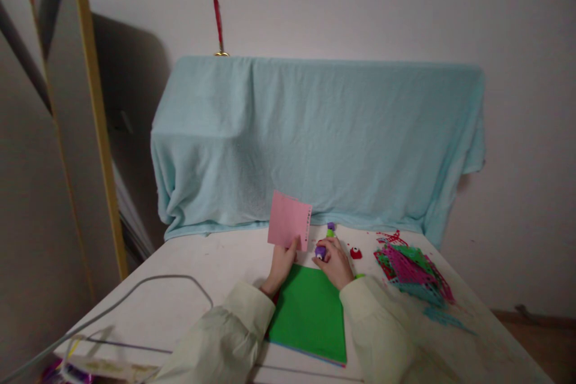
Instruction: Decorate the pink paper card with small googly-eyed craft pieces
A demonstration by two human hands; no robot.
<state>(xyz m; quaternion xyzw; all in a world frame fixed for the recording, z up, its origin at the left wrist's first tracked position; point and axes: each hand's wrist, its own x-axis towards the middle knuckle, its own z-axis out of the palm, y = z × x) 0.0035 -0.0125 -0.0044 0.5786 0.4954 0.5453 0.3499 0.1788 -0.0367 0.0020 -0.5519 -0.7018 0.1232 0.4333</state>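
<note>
The green sheet (pixel 310 312) lies flat on the white desk (pixel 180 300), on top of a thin stack of other coloured sheets whose edges show along its near side. It serves as the landmark for everything else.

Just beyond the far left corner of the green sheet, the left hand (pixel 282 264) holds a pink paper sheet (pixel 289 219) upright, thumb and fingers pinched on its lower edge. The pink sheet stands tilted slightly, with a row of small marks or holes along its right edge.

At the far right corner of the green sheet, the right hand (pixel 336 261) is curled around a small purple punch (pixel 320 251), fingers closed over it, and it rests on the desk just beside the pink sheet's lower right corner. Both arms wear pale cream sleeves.

Beyond the right hand, farther from the green sheet, a small purple and green piece (pixel 331 229) lies on the desk. To the right of the green sheet's far corner sits a small red punch (pixel 356 252), near the right hand but apart from it. Farther right lies a loose heap of punched paper scraps (pixel 411 270) in pink, green and teal.

Behind all this, a light blue cloth (pixel 315 138) drapes over something bulky against the wall. Left of the green sheet, a grey cable (pixel 148 285) curves across the desk, and a gold-framed mirror (pixel 85 120) leans past the desk's left edge.
</note>
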